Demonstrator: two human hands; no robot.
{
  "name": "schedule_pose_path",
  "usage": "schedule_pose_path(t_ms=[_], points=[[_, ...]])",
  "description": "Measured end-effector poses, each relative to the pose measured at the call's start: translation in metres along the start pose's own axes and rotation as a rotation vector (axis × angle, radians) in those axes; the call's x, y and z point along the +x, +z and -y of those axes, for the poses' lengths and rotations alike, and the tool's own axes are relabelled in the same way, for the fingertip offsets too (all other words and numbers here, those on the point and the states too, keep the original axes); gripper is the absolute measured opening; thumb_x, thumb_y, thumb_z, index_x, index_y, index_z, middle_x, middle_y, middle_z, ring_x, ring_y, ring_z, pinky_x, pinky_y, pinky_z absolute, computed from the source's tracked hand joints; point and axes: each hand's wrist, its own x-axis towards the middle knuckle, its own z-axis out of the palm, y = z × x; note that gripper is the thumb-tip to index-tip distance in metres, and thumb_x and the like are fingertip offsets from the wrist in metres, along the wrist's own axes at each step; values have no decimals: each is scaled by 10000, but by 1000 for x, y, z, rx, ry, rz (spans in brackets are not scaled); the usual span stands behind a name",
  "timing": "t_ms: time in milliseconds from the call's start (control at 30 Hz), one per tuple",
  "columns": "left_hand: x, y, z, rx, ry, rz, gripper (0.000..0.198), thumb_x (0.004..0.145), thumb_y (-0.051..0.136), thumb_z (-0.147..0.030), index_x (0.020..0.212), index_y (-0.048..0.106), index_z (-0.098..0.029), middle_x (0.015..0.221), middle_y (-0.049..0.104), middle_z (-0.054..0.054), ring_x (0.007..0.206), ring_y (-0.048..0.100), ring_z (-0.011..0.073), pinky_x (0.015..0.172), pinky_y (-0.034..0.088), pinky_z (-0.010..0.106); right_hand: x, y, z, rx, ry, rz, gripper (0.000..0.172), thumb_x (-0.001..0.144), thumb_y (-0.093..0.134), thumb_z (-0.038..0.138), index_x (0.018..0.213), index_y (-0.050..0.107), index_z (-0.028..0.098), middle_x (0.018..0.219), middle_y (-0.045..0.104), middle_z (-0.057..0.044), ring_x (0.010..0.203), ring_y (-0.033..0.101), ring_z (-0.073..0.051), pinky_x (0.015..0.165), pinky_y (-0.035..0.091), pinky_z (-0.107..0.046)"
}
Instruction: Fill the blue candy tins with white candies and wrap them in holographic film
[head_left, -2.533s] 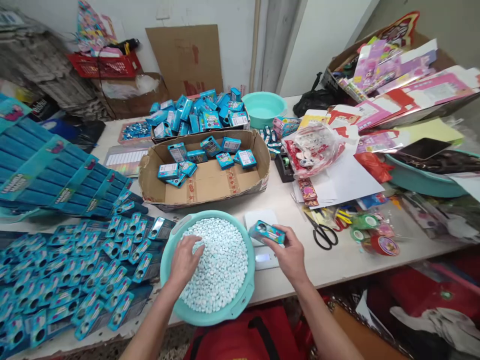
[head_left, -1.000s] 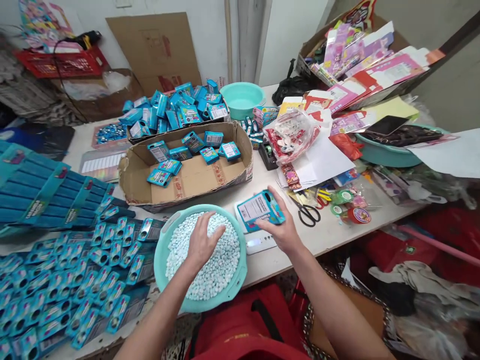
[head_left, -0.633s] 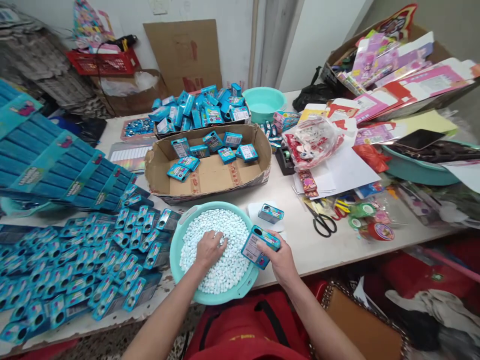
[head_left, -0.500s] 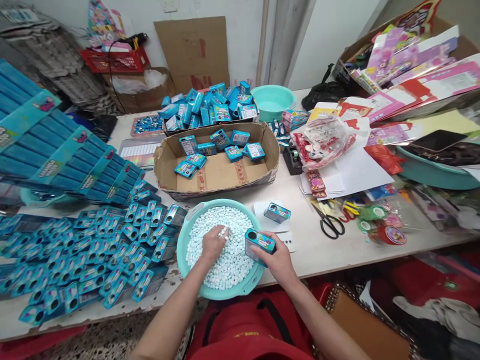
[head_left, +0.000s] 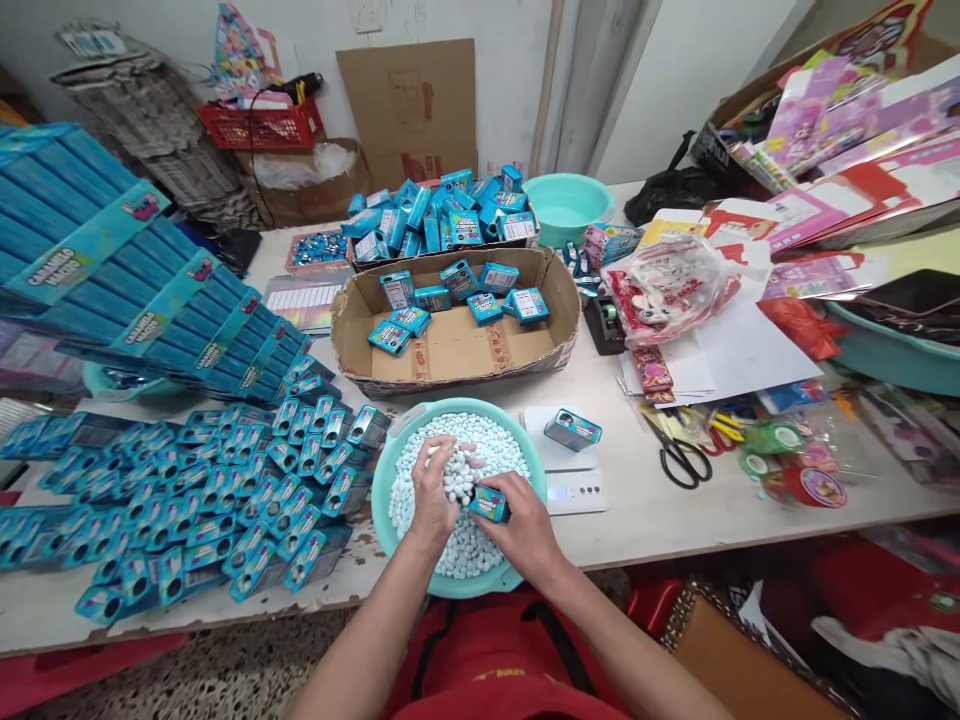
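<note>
A teal basin full of small white candies sits at the table's near edge. My left hand is cupped over the candies, its fingers closed on a heap of them. My right hand holds a small blue box low inside the basin, right beside the left hand. Another small blue box rests on a white scale just right of the basin.
A cardboard tray with a few blue boxes stands behind the basin, a fuller tray behind that. Several flat blue boxes cover the left of the table. Scissors, tape rolls and pink packaging lie right.
My right hand set one blue box on the scale, took up another and lowered it into the basin. My left hand gathered candies and moved up to the box.
</note>
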Motion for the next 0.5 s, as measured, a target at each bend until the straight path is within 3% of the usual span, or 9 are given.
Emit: schedule_pose_path(t_ms=[200, 367, 500], points=[[8, -3, 6, 17, 55, 23, 378, 702, 642, -380, 1008, 484, -224, 700, 626, -27, 596, 636, 145, 517, 462, 227, 3, 3, 1, -60, 17, 0, 354, 668, 769, 248, 977, 596, 230, 938, 626, -56, 909, 581, -254, 785, 478, -396], [9, 0, 2, -13, 62, 2, 287, 679, 684, -382, 754, 523, -157, 647, 571, -27, 517, 582, 102, 474, 441, 201, 5, 2, 3, -52, 5, -21, 334, 680, 751, 243, 974, 596, 216, 921, 620, -57, 893, 582, -243, 772, 476, -376], [7, 3, -2, -6, 48, -16, 293, 647, 721, -356, 761, 542, -155, 730, 632, -1, 542, 595, 109, 511, 462, 221, 8, 2, 8, -35, -7, -51, 308, 665, 707, 140, 945, 597, 204, 903, 614, -49, 883, 575, -232, 772, 464, -358]])
